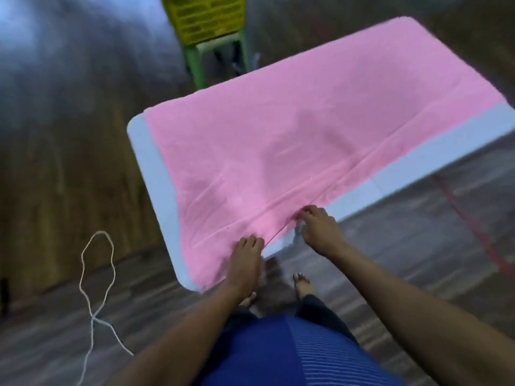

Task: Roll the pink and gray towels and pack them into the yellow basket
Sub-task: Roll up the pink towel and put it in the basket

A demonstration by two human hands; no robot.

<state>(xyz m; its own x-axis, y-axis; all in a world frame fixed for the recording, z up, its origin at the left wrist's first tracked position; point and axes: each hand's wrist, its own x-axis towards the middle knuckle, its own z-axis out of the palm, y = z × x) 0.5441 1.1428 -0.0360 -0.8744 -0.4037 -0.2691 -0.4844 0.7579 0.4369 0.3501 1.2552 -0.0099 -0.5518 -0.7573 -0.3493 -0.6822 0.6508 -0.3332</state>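
Note:
A large pink towel lies spread flat over most of a white table. At its near edge my left hand and my right hand sit close together, fingers curled onto the towel's hem. Both appear to pinch the fabric. The yellow basket stands on a green stool beyond the table's far left side. No gray towel shows in the view. The image is motion-blurred.
A white cord loops on the wooden floor to the left. A red line runs along the floor on the right. My bare feet stand by the table's near corner.

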